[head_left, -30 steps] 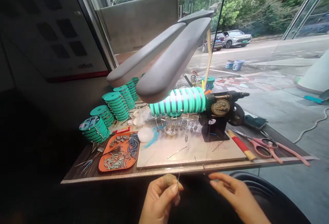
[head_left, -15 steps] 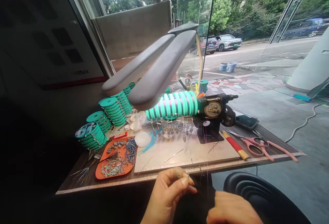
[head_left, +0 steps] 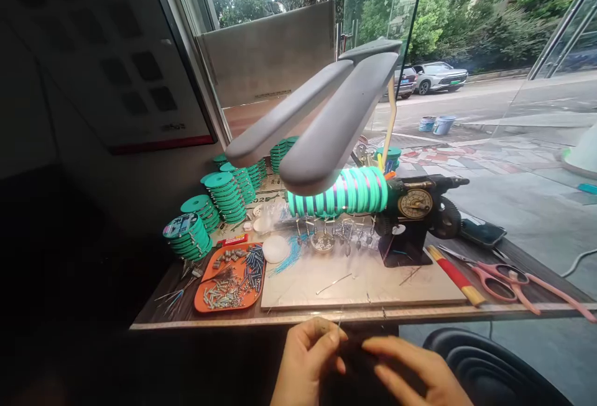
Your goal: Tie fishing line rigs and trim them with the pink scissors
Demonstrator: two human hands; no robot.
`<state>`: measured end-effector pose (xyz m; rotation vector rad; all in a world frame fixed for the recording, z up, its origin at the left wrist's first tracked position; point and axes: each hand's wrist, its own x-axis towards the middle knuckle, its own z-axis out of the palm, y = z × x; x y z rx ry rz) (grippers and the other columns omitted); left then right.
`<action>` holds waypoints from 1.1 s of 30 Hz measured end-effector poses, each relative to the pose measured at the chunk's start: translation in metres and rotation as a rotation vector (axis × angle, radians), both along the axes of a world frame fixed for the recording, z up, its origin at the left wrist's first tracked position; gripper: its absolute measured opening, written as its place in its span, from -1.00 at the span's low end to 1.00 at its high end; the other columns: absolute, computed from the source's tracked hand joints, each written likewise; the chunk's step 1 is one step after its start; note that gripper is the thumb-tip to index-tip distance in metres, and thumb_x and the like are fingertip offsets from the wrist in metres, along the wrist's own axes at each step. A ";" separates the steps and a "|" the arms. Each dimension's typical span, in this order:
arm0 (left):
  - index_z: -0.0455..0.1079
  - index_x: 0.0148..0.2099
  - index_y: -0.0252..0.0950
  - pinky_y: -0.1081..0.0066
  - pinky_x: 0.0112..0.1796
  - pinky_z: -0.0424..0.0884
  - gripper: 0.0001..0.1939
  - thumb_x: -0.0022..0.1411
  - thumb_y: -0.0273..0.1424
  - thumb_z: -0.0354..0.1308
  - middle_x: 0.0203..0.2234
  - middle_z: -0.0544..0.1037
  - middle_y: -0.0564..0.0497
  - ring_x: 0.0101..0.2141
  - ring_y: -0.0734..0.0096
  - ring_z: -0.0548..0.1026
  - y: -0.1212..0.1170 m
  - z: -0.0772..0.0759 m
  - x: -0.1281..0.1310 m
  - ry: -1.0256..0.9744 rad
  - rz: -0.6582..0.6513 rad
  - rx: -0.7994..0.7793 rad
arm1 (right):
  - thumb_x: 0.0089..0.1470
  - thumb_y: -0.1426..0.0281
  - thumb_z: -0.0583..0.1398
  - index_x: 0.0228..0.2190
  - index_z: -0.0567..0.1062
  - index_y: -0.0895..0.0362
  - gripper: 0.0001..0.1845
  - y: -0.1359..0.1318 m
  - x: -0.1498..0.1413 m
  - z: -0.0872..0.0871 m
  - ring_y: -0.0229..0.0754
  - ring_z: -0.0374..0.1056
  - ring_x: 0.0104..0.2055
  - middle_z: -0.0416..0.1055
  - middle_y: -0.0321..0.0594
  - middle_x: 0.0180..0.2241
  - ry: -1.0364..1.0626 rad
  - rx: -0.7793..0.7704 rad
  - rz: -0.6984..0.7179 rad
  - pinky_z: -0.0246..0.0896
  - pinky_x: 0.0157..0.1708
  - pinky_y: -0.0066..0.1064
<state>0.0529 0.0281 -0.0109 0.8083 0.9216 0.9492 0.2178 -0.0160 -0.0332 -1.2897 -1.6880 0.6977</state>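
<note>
The left hand [head_left: 310,356] pinches a thin strand [head_left: 339,326] just in front of the table [head_left: 326,318]; the right hand [head_left: 413,362] is loosely open. Beyond, an orange tray [head_left: 198,301] carries pale tubes [head_left: 217,298], dark-blue rods [head_left: 254,262] and grey cylinders [head_left: 224,259]; farther back, a round bowl [head_left: 323,250] contains tiny pale pieces [head_left: 321,242].

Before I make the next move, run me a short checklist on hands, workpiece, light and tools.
1. Left hand pinching the thin pale strand: ok.
2. Strand's far end free of snags: cannot tell, too fine to follow.
3. Right hand apart from the left, fingers spread: ok.
4. Grey two-armed lamp apparently lit, row of green spools bright beneath: ok.
5. Orange tray of small metal parts sitting flat, left of the pale board: ok.
6. Pink-handled scissors away from both hands: ok.
</note>
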 end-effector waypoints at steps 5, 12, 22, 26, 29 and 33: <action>0.43 -0.47 -0.38 0.56 -0.68 0.16 -0.73 -0.01 -0.22 0.22 -0.57 0.38 0.05 -0.68 0.62 0.25 0.000 -0.011 0.004 0.218 0.005 0.193 | 0.10 0.21 0.05 -0.09 0.42 0.11 -0.61 0.014 -0.003 0.011 -0.11 0.37 -0.17 0.45 -0.14 -0.20 0.216 -0.357 -0.033 0.31 -0.24 -0.42; 0.45 -0.50 -0.36 0.52 -0.58 0.15 -0.72 0.01 -0.21 0.20 -0.55 0.26 0.08 -0.60 0.59 0.19 0.002 -0.003 0.008 0.302 -0.105 0.304 | 0.09 0.21 0.04 -0.03 0.37 0.02 -0.59 0.017 -0.004 0.019 -0.09 0.18 0.03 0.33 -0.17 -0.05 0.223 -0.370 -0.015 0.04 0.05 -0.28; 0.51 -0.58 -0.29 0.44 -0.26 0.20 -0.79 -0.09 -0.25 0.28 -0.55 0.31 0.03 -0.39 0.41 0.26 -0.001 0.007 0.012 0.037 -0.019 0.280 | -0.17 0.44 0.20 -0.48 0.40 0.15 -0.91 0.029 -0.016 0.035 -0.31 0.14 -0.48 0.22 -0.30 -0.49 1.137 -0.562 0.326 0.13 -0.43 -0.47; 0.50 -0.49 -0.38 0.64 -0.63 0.02 -0.82 -0.17 -0.36 0.33 -0.61 0.34 0.04 -0.60 0.65 0.20 -0.003 0.010 0.020 -0.329 -0.151 -0.213 | -0.20 0.49 0.20 -0.56 0.40 0.14 -0.96 0.028 -0.018 0.033 -0.34 0.10 -0.52 0.21 -0.31 -0.49 1.210 -0.467 0.289 0.12 -0.46 -0.50; 0.49 -0.50 -0.47 0.70 -0.68 -0.02 -0.81 -0.20 -0.43 0.35 -0.61 0.39 0.01 -0.64 0.72 0.22 -0.004 0.011 0.024 -0.394 -0.215 -0.354 | -0.23 0.50 0.18 -0.59 0.44 0.15 -0.97 0.024 -0.013 0.027 -0.37 0.07 -0.55 0.24 -0.31 -0.51 1.194 -0.491 0.255 0.11 -0.50 -0.54; 0.47 -0.53 -0.46 0.71 -0.68 0.04 -0.85 -0.18 -0.45 0.34 -0.65 0.39 0.04 -0.69 0.75 0.21 -0.006 0.008 0.026 -0.403 -0.266 -0.406 | -0.22 0.48 0.15 -0.47 0.52 0.14 -0.82 0.020 -0.005 0.020 -0.42 0.04 -0.63 0.26 -0.33 -0.60 1.124 -0.560 0.225 0.10 -0.53 -0.56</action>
